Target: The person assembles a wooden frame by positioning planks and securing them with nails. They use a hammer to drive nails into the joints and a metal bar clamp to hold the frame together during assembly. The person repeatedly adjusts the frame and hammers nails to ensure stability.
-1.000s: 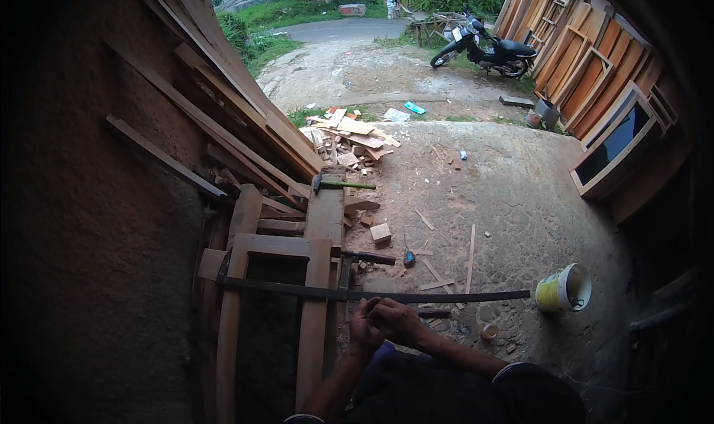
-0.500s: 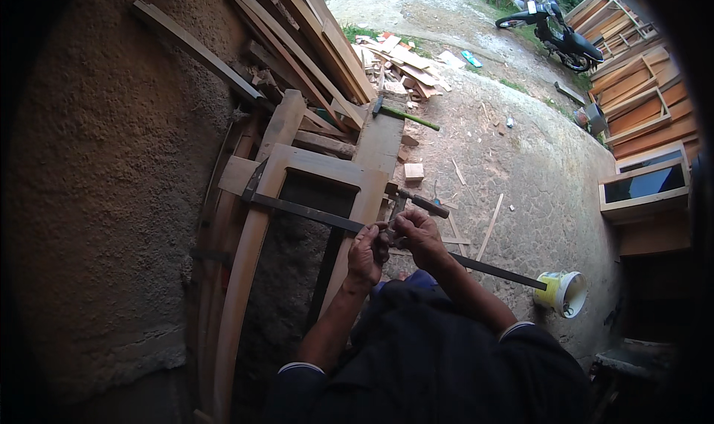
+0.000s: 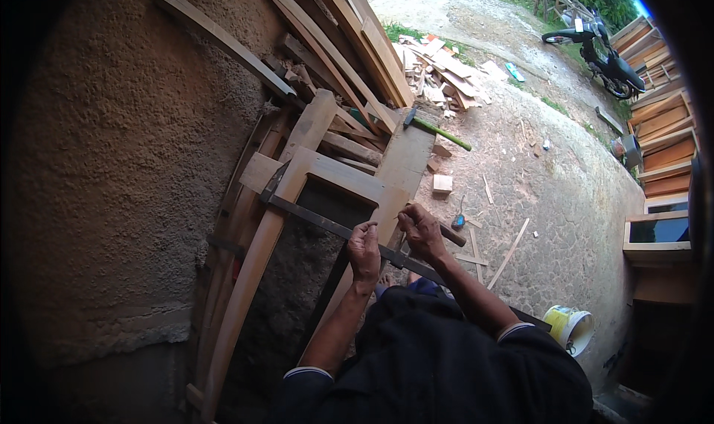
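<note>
A pale wooden frame (image 3: 341, 181) with a rounded inner opening lies in front of me. Across it runs a dark metal bar clamp (image 3: 309, 217), its wooden handle (image 3: 452, 235) sticking out on the right side. My left hand (image 3: 364, 254) hovers by the frame's right rail, thumb and fingers pinched together. Just right of it, my right hand (image 3: 422, 234) is also closed in a pinch, above the rail near the clamp's handle. Whatever either pinch holds is too small to make out.
A hammer with a green handle (image 3: 442, 132) rests on a board (image 3: 404, 154) beyond the frame. Long planks (image 3: 368, 41) lean at the rough wall on the left. Wood scraps (image 3: 446, 74), a wood block (image 3: 442, 184) and a white-yellow bucket (image 3: 569, 329) lie around. A motorbike (image 3: 606, 56) stands far right.
My hands were close together over the clamp bar; now they are apart, the right one higher beside the frame's corner. The whole view has shifted, so the scene sits further right.
</note>
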Demonstrator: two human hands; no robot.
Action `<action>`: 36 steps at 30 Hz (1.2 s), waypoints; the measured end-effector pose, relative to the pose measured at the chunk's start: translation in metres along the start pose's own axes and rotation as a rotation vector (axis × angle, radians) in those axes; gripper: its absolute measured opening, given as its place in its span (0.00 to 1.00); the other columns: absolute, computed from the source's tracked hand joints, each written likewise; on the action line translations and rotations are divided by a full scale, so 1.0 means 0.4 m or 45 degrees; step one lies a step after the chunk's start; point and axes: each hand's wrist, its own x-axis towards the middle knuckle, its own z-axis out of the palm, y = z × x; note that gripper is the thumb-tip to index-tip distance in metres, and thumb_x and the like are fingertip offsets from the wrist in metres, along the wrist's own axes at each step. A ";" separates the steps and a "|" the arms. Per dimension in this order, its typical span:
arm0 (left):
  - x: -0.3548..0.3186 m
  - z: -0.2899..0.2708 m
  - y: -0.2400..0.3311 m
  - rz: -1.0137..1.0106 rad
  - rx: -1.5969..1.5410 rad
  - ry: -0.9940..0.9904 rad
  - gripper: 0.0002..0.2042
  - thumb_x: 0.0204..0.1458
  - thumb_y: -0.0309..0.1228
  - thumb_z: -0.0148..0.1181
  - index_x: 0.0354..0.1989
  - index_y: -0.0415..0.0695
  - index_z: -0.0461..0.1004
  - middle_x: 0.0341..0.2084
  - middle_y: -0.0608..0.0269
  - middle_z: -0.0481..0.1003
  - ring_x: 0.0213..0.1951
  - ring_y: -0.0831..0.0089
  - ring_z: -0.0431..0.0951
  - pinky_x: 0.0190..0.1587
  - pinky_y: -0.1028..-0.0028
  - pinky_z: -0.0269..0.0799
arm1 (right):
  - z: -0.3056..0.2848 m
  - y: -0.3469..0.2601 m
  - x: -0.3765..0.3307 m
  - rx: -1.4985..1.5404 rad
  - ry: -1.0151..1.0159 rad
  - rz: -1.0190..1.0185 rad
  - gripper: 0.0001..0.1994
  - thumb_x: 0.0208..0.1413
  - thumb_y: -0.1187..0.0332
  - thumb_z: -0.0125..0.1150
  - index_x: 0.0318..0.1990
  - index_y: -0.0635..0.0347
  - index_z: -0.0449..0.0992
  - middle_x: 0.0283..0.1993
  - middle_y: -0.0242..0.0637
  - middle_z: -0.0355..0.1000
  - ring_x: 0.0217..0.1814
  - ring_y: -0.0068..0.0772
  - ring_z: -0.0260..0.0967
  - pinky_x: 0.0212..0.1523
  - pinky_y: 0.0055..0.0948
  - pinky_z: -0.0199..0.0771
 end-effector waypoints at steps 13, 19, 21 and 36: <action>0.181 0.038 -0.074 -0.609 -0.744 0.327 0.05 0.60 0.33 0.61 0.37 0.47 0.78 0.20 0.74 0.70 0.21 0.82 0.67 0.21 0.80 0.59 | 0.021 0.150 0.267 -0.438 -0.315 -0.375 0.06 0.62 0.69 0.55 0.44 0.60 0.72 0.40 0.48 0.72 0.45 0.54 0.73 0.45 0.45 0.74; 0.177 0.088 -0.101 0.065 0.894 0.289 0.12 0.59 0.36 0.62 0.45 0.43 0.80 0.24 0.60 0.78 0.28 0.64 0.79 0.34 0.65 0.75 | 0.017 0.149 0.277 -0.482 -0.372 -0.501 0.07 0.58 0.70 0.55 0.42 0.59 0.73 0.39 0.46 0.73 0.44 0.53 0.74 0.44 0.43 0.75; 0.184 0.099 -0.097 0.116 1.050 0.224 0.12 0.59 0.38 0.61 0.45 0.45 0.80 0.27 0.56 0.80 0.32 0.59 0.82 0.35 0.62 0.76 | 0.019 0.144 0.280 -0.477 -0.377 -0.471 0.07 0.57 0.70 0.56 0.42 0.59 0.74 0.39 0.45 0.73 0.43 0.52 0.74 0.44 0.43 0.76; 0.213 0.119 -0.105 0.104 0.903 0.095 0.10 0.60 0.36 0.59 0.42 0.47 0.83 0.36 0.50 0.82 0.39 0.49 0.83 0.40 0.59 0.78 | -0.067 0.184 0.407 -0.136 -0.100 -0.279 0.18 0.59 0.60 0.66 0.54 0.56 0.80 0.45 0.45 0.78 0.45 0.45 0.77 0.49 0.37 0.77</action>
